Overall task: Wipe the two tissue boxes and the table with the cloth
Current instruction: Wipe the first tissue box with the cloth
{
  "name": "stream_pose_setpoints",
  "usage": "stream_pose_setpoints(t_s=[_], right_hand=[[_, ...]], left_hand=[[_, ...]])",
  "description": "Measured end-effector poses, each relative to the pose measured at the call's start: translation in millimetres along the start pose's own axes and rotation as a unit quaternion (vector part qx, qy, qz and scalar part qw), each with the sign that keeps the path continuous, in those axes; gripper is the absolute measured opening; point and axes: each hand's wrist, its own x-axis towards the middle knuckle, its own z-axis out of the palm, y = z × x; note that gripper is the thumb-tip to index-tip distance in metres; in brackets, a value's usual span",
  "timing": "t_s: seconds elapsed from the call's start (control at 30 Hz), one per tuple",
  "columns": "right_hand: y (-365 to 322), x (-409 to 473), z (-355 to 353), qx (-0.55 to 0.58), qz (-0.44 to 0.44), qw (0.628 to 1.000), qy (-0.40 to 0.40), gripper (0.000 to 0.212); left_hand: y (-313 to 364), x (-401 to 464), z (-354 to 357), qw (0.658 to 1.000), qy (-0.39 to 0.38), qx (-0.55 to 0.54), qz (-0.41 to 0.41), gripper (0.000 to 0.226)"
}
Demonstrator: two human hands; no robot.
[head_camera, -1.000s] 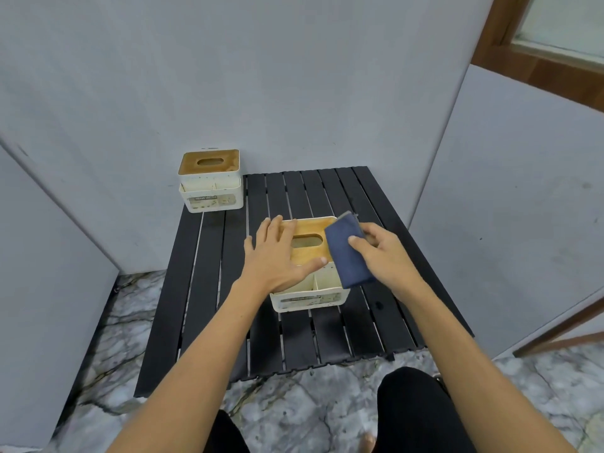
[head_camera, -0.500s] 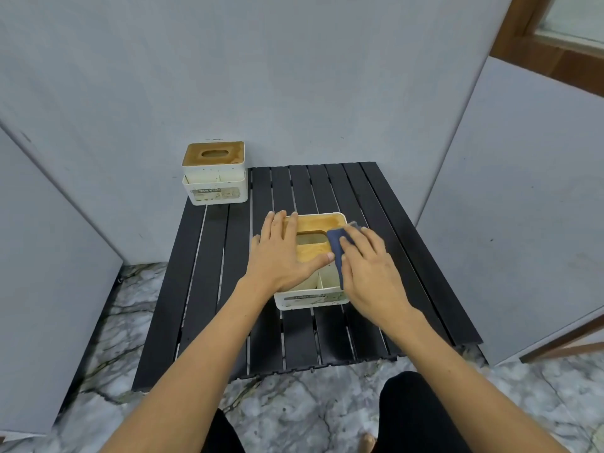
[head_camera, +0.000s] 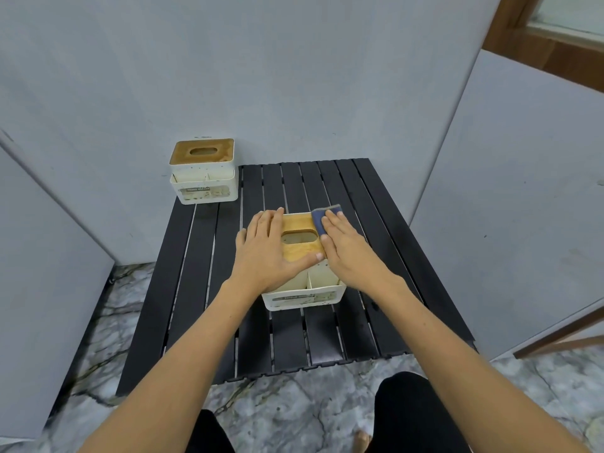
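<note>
A white tissue box with a wooden lid (head_camera: 302,251) stands in the middle of the black slatted table (head_camera: 362,204). My left hand (head_camera: 266,251) lies flat on the box's left side and lid, its thumb reaching across the front of the lid. My right hand (head_camera: 348,248) presses a dark blue cloth (head_camera: 322,217) with straight fingers onto the lid's far right corner; most of the cloth is hidden under the fingers. A second tissue box (head_camera: 203,171), with a stained wooden lid, stands at the table's far left corner against the wall.
Grey wall panels (head_camera: 294,76) close in the table at the back and on both sides. The floor (head_camera: 294,407) is marble tile. My knees in dark trousers (head_camera: 411,416) show just below the table's near edge. A wooden frame leg (head_camera: 562,335) slants at the right.
My right hand has laid the cloth flat on the lid and slid it from the right side toward the far right corner. My left hand has stayed on the box.
</note>
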Motion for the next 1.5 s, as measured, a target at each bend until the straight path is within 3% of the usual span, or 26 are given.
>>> stream_pose_setpoints(t_s=[0.13,0.27,0.53,0.73,0.9,1.23,1.5], right_hand=[[-1.3,-50.4,5.9,0.000,-0.046,0.997,0.058,0.049],[-0.2,-63.0,1.8,0.017,-0.043,0.998,0.038,0.049],[1.3,11.9,-2.9,0.018,0.008,1.000,-0.020,0.057],[0.3,-23.5,4.5,0.071,0.001,0.997,0.029,0.053],[1.7,-59.0,6.9,0.034,-0.035,0.998,0.032,0.051],[5.7,30.2,-7.4,0.004,-0.007,1.000,-0.030,0.057],[5.7,24.9,-12.4,0.033,0.025,0.999,0.032,0.035]], left_hand=[[0.4,0.0,-1.8,1.000,0.000,-0.020,-0.008,0.128],[1.5,-1.3,-1.1,0.999,0.001,-0.040,-0.005,0.128],[0.6,-0.4,-1.6,0.998,0.003,-0.054,-0.005,0.127],[2.2,-1.1,-2.8,0.998,-0.010,-0.058,-0.027,0.130],[1.8,-0.3,-1.8,0.997,-0.006,-0.078,-0.020,0.130],[0.8,-1.0,-3.4,0.998,0.011,-0.069,-0.007,0.131],[-2.6,-4.6,-17.3,0.996,-0.053,-0.075,-0.010,0.134]])
